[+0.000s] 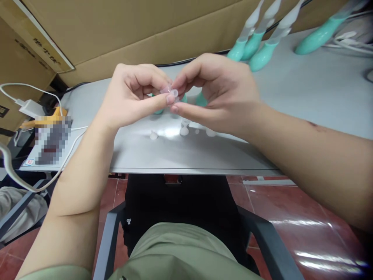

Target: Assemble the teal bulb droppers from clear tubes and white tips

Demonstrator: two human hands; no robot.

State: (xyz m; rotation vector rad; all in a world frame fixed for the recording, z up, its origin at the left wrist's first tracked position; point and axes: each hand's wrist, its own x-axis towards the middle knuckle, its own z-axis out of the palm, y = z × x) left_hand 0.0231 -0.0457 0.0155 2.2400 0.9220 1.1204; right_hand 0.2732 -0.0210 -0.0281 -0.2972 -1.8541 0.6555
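My left hand [132,95] and my right hand [217,93] meet above the grey table [305,101], fingertips pinched together on a small clear silicone cap [174,93]. Both hands grip it between thumb and forefinger. Under the hands lie teal pieces [201,100], mostly hidden. A few small white caps [184,130] sit on the table just below the hands.
Several teal-and-clear handled tools [264,54] lie at the back right with white cables [349,44]. Cardboard boxes [131,35] stand behind the table. A white charger and cable [29,108] lie at the left. A dark chair [180,206] stands under the table edge.
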